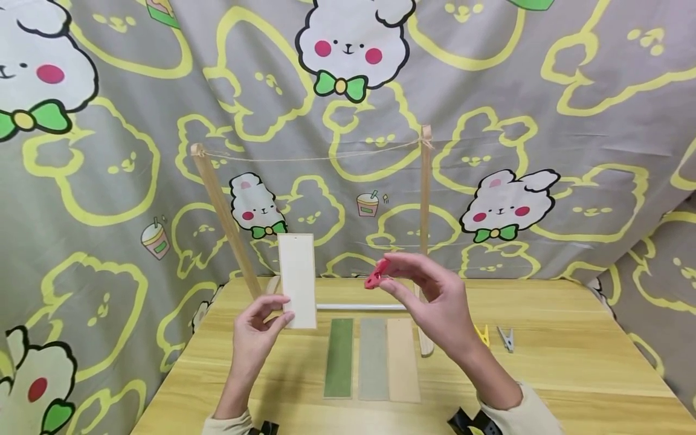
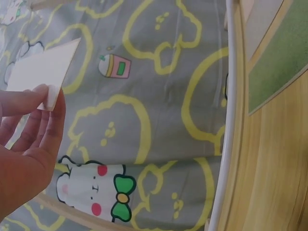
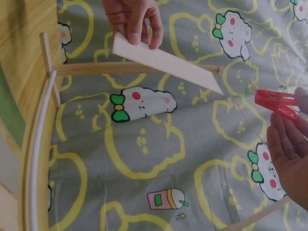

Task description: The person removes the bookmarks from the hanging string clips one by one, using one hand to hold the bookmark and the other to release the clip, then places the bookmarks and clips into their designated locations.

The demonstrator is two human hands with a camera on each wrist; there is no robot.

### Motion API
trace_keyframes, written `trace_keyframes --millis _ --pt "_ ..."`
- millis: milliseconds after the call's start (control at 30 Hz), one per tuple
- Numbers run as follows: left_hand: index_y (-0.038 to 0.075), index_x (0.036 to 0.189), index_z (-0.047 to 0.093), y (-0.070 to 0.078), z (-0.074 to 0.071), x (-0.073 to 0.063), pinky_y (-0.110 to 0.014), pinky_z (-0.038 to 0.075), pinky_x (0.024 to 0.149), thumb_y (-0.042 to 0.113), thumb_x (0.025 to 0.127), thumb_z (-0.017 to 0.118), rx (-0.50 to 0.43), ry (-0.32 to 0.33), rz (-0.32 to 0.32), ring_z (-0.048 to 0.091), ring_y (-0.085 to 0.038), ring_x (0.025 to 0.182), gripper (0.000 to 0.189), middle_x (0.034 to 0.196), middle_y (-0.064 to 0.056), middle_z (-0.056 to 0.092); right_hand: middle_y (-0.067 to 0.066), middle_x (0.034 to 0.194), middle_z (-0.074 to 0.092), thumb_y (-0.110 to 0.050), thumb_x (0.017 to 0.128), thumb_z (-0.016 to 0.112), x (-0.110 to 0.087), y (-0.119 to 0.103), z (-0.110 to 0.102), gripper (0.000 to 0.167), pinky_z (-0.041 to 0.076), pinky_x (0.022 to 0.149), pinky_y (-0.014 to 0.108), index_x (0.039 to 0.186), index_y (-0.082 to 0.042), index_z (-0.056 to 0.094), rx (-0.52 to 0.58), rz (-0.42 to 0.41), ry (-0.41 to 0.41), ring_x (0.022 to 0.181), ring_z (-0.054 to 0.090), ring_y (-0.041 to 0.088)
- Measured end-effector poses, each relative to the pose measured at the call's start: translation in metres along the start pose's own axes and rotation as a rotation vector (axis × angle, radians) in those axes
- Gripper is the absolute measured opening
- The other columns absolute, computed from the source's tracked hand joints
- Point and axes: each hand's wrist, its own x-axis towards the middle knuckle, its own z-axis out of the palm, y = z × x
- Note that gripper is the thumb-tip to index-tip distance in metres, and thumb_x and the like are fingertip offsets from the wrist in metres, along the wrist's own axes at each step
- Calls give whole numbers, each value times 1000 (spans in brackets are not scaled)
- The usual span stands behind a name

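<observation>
My left hand pinches a white rectangular card by its lower left edge and holds it upright above the table. A tiny hole shows near the card's top. To the right, my right hand grips a red clothespin by its handle end between thumb and fingers. In the right wrist view the red clothespin points toward the white card, with a gap between them. Behind both hands a thin string is tied between two wooden posts.
Green, grey and beige cards lie in a row on the wooden table. Yellow and grey clothespins lie at the right. A white rod runs low between the left post and right post.
</observation>
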Motion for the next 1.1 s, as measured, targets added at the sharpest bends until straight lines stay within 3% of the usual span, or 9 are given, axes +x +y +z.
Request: trace_keyframes --millis 167,367,533,1100 --pt "-12 103 69 -1 1 0 -22 61 72 -22 79 75 21 -1 -8 69 -11 88 27 100 -12 72 19 108 72 21 82 74 -12 1 -9 44 59 89 31 122 5 68 -23 11 39 97 71 25" --pt "-10 104 70 0 3 -1 -19 59 68 -21 80 74 48 41 -29 69 -11 86 27 96 -13 71 24 109 71 23 82 71 -25 2 -19 43 59 90 30 123 9 66 -23 -4 77 98 72 26" --pt "-11 105 70 1 6 1 -20 59 68 -19 81 75 32 29 -6 69 -12 86 25 95 -18 70 28 108 69 26 79 71 -33 4 -31 45 58 92 31 122 15 64 -7 -19 117 99 71 26" --pt "-10 105 70 -7 9 -2 -23 61 72 -20 80 76 27 27 -65 69 -12 87 27 97 -16 71 29 107 69 29 79 69 -51 11 -52 44 57 92 29 120 16 64 -18 31 135 98 71 25"
